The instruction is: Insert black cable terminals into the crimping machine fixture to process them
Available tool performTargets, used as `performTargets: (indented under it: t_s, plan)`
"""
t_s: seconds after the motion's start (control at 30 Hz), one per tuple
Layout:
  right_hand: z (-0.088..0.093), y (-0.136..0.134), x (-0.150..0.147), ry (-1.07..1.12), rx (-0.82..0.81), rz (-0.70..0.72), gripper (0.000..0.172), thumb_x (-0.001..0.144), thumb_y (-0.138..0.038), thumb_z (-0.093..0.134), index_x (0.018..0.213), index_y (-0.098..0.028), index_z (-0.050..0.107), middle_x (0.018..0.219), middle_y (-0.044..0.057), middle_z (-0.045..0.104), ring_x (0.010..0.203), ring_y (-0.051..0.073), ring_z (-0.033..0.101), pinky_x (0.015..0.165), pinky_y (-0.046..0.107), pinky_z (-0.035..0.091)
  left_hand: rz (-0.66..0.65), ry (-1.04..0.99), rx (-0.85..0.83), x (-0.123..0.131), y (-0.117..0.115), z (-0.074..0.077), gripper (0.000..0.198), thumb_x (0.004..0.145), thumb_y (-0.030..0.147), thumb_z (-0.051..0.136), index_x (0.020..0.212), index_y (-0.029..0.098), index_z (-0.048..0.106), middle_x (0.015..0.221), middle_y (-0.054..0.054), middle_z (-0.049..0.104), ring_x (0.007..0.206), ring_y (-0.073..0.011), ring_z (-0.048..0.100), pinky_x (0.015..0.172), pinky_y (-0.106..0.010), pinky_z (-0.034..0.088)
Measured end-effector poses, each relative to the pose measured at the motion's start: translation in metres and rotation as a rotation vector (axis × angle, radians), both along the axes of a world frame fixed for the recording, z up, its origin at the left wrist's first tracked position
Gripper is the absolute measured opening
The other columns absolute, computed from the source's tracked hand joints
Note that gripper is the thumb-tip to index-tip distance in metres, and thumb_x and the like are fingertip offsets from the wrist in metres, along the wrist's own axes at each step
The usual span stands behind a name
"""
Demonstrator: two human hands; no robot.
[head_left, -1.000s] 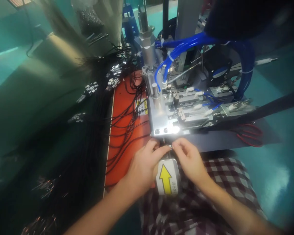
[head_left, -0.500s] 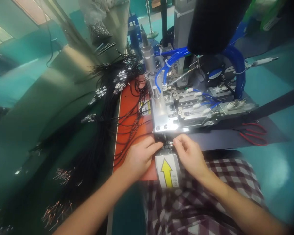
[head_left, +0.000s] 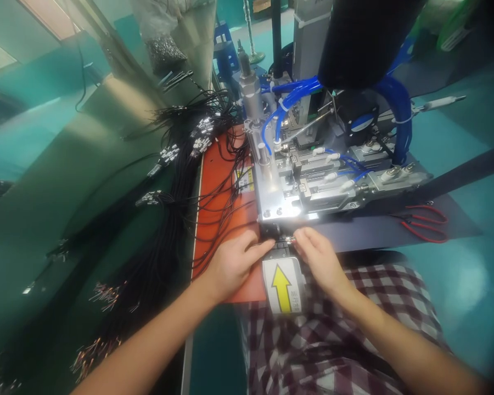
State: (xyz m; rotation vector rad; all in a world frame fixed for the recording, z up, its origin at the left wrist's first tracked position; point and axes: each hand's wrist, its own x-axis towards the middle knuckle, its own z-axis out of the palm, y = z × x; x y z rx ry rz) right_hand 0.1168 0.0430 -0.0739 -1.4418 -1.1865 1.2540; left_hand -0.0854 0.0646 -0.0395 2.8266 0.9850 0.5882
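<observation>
At the front of the metal machine, both of my hands work over a narrow dark track. My left hand has its fingers curled, with the thumb pressed on a thin black cable at the track's left side. On the other side, my right hand pinches a small metal connector between thumb and fingertips. The connector lies in line with the cable, over the track. Just below is a white label with a yellow arrow. The fingertips partly cover the cable and connector.
Black cables trail over the orange mat at the left, with bundles of metal-ended cables beyond. Red-handled pliers lie on the grey mat to the right. Blue air hoses and a black post stand over the machine.
My right fingers have closed in a little over the connector, with the hand less open towards me. My left hand has hardly moved. The view has shifted slightly.
</observation>
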Motion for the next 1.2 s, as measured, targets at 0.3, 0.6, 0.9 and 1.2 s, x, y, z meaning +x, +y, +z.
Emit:
performTargets:
  t_s: [0.3,0.6,0.9,1.2]
  plan:
    - [0.004,-0.001,-0.004,0.003,0.043,0.001,0.032,0.091,-0.043,0.045,0.067,-0.022,0.042,0.062,-0.004,0.04,0.058,0.014,0.04,0.054,0.026,0.035,0.008,0.011,-0.07,0.001,0.001,0.002,0.039,0.092,0.009,0.033,0.115,0.016,0.063,0.088,-0.008,0.058,0.08,-0.0142,0.059,0.066,-0.024,0.053]
    - [0.005,-0.003,-0.004,-0.051,0.055,-0.041,0.027,0.091,-0.036,0.048,0.067,-0.021,0.045,0.063,-0.003,0.043,0.061,0.014,0.041,0.059,0.027,0.034,-0.011,0.017,-0.093,0.002,0.001,0.005,0.039,0.092,0.007,0.031,0.115,0.014,0.063,0.089,-0.008,0.06,0.078,-0.0135,0.058,0.064,-0.023,0.05]
    - [0.009,-0.001,-0.002,0.111,-0.045,-0.021,0.031,0.089,-0.039,0.047,0.064,-0.021,0.043,0.058,-0.005,0.041,0.052,0.011,0.037,0.049,0.024,0.034,0.029,-0.002,0.048,0.004,-0.001,0.004,0.033,0.091,0.008,0.04,0.111,0.016,0.065,0.079,-0.006,0.056,0.082,-0.0183,0.05,0.071,-0.032,0.047]
    - [0.02,-0.006,0.006,0.112,-0.168,-0.011,0.025,0.081,-0.041,0.057,0.07,-0.019,0.053,0.056,-0.005,0.045,0.048,0.011,0.038,0.045,0.024,0.032,-0.005,0.238,-0.018,0.019,-0.003,0.015,0.035,0.094,0.013,0.034,0.12,0.013,0.057,0.086,-0.007,0.059,0.076,-0.0193,0.046,0.067,-0.032,0.039]
